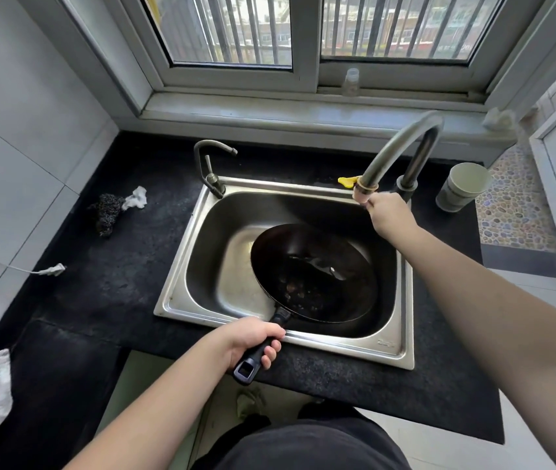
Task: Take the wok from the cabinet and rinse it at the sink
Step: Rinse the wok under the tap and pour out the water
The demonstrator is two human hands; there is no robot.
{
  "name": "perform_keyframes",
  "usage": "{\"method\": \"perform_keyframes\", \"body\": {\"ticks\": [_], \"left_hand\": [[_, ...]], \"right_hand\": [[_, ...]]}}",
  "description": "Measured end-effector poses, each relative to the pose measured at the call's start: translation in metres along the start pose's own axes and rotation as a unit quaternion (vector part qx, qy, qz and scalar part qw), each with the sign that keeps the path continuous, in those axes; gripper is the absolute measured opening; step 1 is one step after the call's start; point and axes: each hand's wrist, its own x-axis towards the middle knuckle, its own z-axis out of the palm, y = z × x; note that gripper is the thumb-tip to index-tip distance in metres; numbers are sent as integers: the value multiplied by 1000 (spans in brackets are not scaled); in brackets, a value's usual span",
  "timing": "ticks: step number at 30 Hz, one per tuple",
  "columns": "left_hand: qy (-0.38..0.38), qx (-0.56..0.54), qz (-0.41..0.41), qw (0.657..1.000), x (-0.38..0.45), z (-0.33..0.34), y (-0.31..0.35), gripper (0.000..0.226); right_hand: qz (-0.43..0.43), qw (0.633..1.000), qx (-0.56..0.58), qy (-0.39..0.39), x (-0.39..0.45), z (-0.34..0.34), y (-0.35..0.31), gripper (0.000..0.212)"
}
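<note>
A black wok lies tilted inside the steel sink, with brown specks and a little water on its inner face. Its long dark handle juts over the sink's front rim, and my left hand is closed around it. My right hand reaches to the back right and grips the spout end of the tall curved faucet, which hangs over the sink's far right corner. No running water shows.
A small second tap stands at the sink's back left. On the black counter lie a dark scouring pad with a white scrap, and a white plug on a cord. A pale cup sits right of the faucet.
</note>
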Motion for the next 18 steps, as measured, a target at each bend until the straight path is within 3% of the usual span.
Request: {"method": "perform_keyframes", "body": {"ticks": [18], "left_hand": [[3,10,-2,1000,0,0,1,10]], "right_hand": [[-38,998,51,27,4,5,6,25]]}}
